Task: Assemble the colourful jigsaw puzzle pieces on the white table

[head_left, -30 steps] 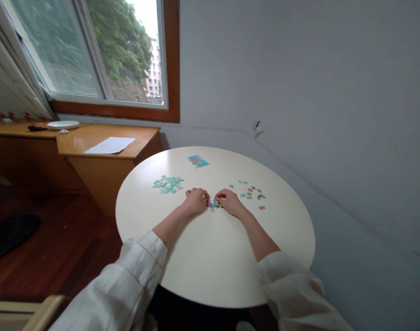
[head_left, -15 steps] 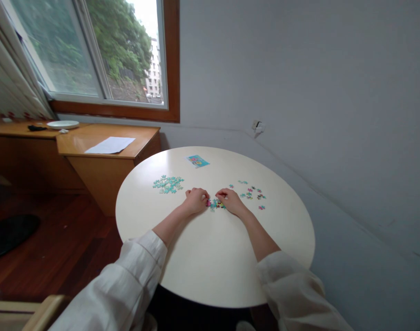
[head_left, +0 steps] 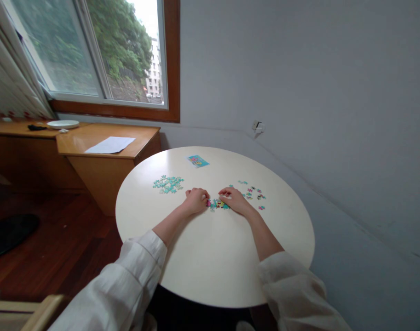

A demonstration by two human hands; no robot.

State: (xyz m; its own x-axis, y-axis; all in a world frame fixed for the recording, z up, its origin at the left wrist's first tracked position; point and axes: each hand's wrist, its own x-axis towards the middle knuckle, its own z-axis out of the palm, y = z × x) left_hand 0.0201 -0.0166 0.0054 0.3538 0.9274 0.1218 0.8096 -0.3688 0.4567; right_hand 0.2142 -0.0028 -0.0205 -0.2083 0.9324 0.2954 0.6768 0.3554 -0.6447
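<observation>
A small cluster of joined jigsaw pieces, teal with pink and yellow parts, lies on the white round table between my hands. My left hand has its fingers curled and closed on the cluster's left end, by a pink piece. Over the right end is my right hand, fingers bent and thumb tucked below; whatever they pinch is hidden. Loose teal pieces form a pile left of my left hand. More loose pieces, teal, pink and dark, are scattered beyond my right hand.
A colourful picture card lies near the table's far edge. Behind it to the left, a wooden desk holds a white sheet of paper and a white plate. The wall runs close along the right.
My right hand has shifted slightly to the right, uncovering more of the cluster's yellow and teal right end and covering some loose pieces. My left hand has stayed in place.
</observation>
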